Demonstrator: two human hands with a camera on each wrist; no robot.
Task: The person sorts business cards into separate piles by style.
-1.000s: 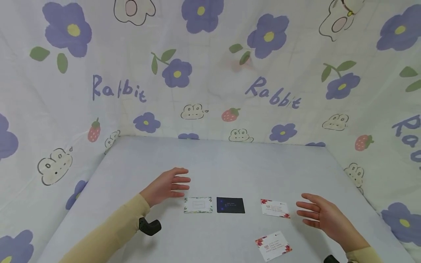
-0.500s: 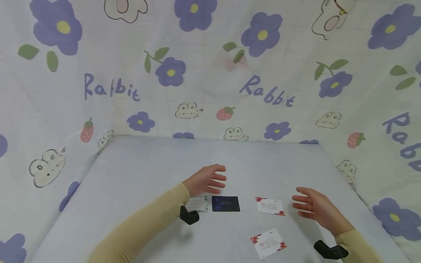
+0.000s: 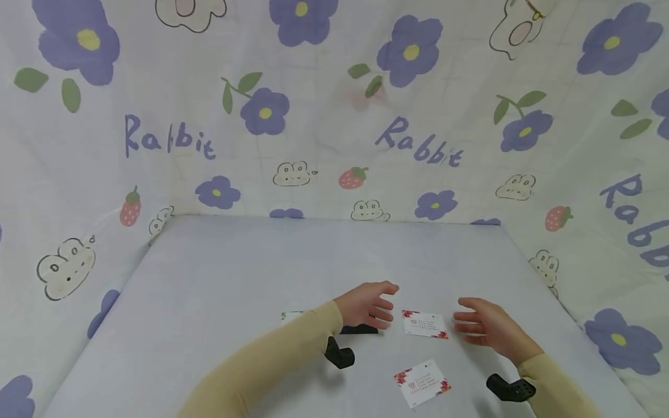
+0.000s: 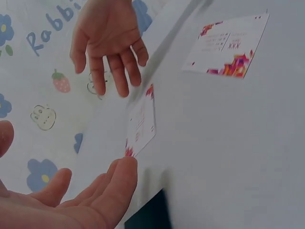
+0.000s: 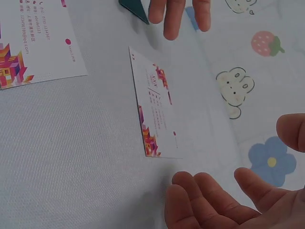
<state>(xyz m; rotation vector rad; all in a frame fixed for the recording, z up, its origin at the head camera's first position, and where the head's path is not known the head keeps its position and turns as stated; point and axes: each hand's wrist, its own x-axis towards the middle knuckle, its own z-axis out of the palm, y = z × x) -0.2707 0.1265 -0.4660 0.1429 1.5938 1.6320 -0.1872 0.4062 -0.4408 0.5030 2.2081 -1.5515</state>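
The left hand [image 3: 366, 305] hangs over the dark card [image 3: 359, 330], its fingers loosely spread and holding nothing; the right hand [image 3: 493, 328] is just as empty, fingers relaxed and apart, its palm turned inward. Between them, flat on the table [image 3: 235, 261], lies the upper red-cornered card [image 3: 424, 324], near both sets of fingertips and apparently touched by neither. With hands coming at it from both sides, they could bump each other or shove it out of place. A thin card pressed this flat gives a fingertip little edge, so a pinch might merely slide it along.

The left hand hides most of the dark card, so a lowered palm or the black wrist device [image 3: 340, 354] could drag it unnoticed. Farther back, the left sleeve [image 3: 292, 348] covers much of the leaf-bordered card [image 3: 291, 316], and a sagging cuff might catch it. The lower red-cornered card [image 3: 422, 383] sits askew nearer the person, where a drawn-back forearm could brush it
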